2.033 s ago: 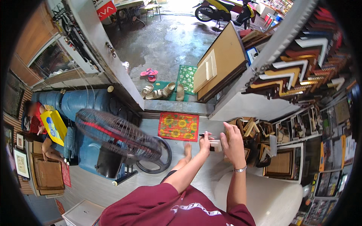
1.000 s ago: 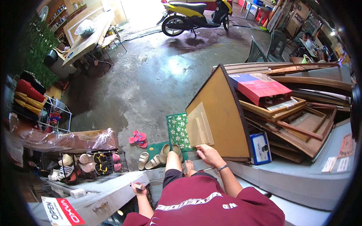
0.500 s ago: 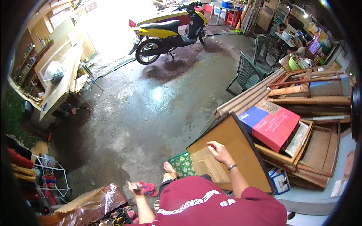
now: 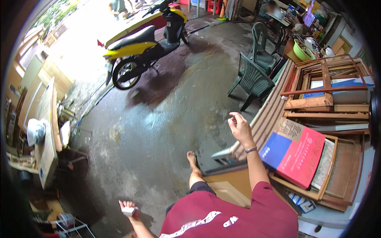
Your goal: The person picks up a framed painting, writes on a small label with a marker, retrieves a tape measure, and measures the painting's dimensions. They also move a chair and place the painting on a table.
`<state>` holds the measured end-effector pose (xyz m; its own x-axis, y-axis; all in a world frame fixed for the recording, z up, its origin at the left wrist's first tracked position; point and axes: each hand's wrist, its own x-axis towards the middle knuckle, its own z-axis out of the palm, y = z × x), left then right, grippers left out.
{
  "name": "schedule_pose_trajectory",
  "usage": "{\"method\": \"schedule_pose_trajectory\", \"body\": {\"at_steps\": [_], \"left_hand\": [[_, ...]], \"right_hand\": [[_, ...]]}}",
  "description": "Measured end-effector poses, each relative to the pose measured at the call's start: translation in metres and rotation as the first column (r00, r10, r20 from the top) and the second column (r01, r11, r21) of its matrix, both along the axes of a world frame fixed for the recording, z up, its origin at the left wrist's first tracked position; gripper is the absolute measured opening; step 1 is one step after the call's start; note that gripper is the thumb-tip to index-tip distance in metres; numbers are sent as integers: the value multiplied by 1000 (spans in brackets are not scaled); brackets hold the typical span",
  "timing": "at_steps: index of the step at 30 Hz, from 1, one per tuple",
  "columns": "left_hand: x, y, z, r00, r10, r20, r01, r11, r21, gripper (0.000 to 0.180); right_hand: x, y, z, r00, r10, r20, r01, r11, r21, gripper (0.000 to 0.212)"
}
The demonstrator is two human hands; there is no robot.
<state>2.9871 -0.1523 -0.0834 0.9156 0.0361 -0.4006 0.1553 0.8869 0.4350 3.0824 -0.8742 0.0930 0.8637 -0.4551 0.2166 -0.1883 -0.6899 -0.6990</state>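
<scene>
My left hand [image 4: 135,216], low in the view and left of my body, is closed round a small flat whitish object [image 4: 129,211]; its kind is too small to tell. My right hand [image 4: 241,131] is raised over the floor beside the long ridged boards, with its fingers loosely bent and nothing seen in them. A bracelet [image 4: 251,150] circles that wrist. Nearest to this arm lies a red and blue cardboard box [image 4: 293,152] on a stack of wooden frames [image 4: 349,166]. One bare foot [image 4: 192,159] is out ahead on the wet concrete floor [image 4: 158,146].
Two green plastic chairs [image 4: 254,75] stand ahead on the right. A yellow and black scooter [image 4: 139,47] is parked at the far left. A wooden table [image 4: 49,139] bears a plastic-wrapped bundle. Below my right arm leans a brown panel [image 4: 234,182]. A person [image 4: 268,12] sits far right.
My body has moved forward and the view has turned right. The scooter and table now appear further left, the chairs nearer. My right hand has passed beyond the leaning panel.
</scene>
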Motion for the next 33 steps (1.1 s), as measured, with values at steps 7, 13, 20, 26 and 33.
{"method": "schedule_pose_trajectory", "body": {"at_steps": [7,13,20,26,33], "left_hand": [[132,-74,18,928,31,-371,45,980,194,61],[260,-154,40,930,-123,-345,233,926,297,57],[332,-206,44,872,-181,-455,373,846,380,51],[351,-219,24,754,-235,-613,550,736,394,52],[327,-194,1,619,-137,-774,768,312,559,43]], "right_hand": [[120,-71,-51,978,-154,-138,153,988,-19,30],[155,-166,-110,910,-370,-186,348,927,-141,39],[190,-306,-124,870,-492,-27,450,817,-361,47],[165,-300,-149,859,-448,-246,390,886,-250,40],[121,-218,-187,720,-456,-524,410,888,-209,47]]}}
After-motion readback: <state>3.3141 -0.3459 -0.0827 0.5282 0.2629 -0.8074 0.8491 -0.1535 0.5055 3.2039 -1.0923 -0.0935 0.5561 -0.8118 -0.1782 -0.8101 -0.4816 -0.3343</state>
